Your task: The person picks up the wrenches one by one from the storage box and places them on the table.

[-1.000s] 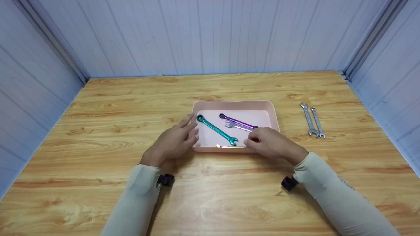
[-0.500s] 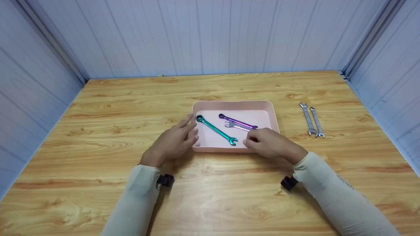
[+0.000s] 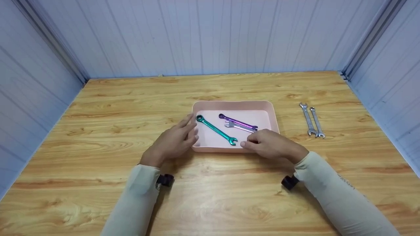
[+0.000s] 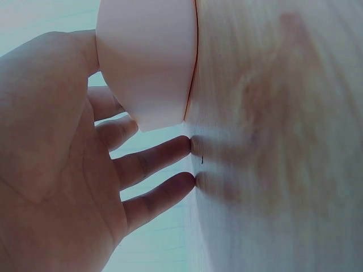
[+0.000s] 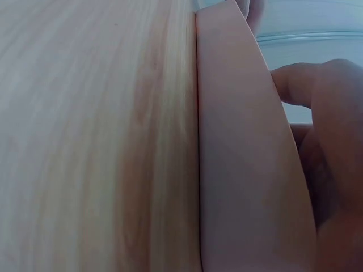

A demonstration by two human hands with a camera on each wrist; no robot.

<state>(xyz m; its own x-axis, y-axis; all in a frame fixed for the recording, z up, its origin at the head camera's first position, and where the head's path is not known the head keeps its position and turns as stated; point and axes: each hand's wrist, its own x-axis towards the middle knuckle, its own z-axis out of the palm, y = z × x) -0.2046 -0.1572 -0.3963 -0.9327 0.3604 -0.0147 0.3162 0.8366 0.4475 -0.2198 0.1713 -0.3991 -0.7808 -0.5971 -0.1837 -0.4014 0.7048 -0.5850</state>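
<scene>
A shallow pink tray (image 3: 218, 149) sits on the wooden table between both hands. Inside, a green ratcheting combination wrench (image 3: 211, 125) slants on the left. A purple combination wrench (image 3: 238, 121) lies on the right, with a silver open-end wrench (image 3: 231, 124) beside it, partly covered by the right hand. My left hand (image 3: 172, 139) rests relaxed against the tray's left side; in the left wrist view two fingertips touch the table. My right hand (image 3: 274, 144) reaches over the front right rim with bent fingers, thumb at the rim. I cannot tell whether those hidden fingers hold anything.
Right of the tray, a silver open-end wrench (image 3: 308, 120) and a slimmer silver combination wrench (image 3: 317, 122) lie side by side on the table (image 3: 210, 196). Pale panelled walls (image 3: 213, 39) enclose the table at the back and sides.
A shiny wrench showing along the tray's front rim by the right hand one second ago has dropped from sight. The right thumb has shifted slightly left. My left hand stays put.
</scene>
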